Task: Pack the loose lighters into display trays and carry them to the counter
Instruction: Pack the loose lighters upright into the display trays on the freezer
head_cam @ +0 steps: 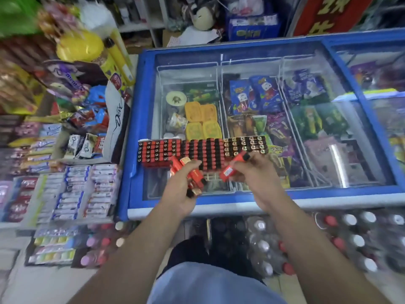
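Gripping a loose bunch of red plastic lighters in the left hand and pinching one more red lighter in the right hand, the person stood just short of three near-full black display trays on the blue glass-topped freezer, carrying apparently not begun.

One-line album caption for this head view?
Left hand holds loose lighters; right hand lifts one lighter near filled trays.

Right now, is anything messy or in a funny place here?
Nothing looks spilled or broken. The three lighter trays sit in a neat row, though oddly on the freezer's glass lid, over the ice creams. The only loose bits are the red lighters bunched in the left hand and one in the right hand.
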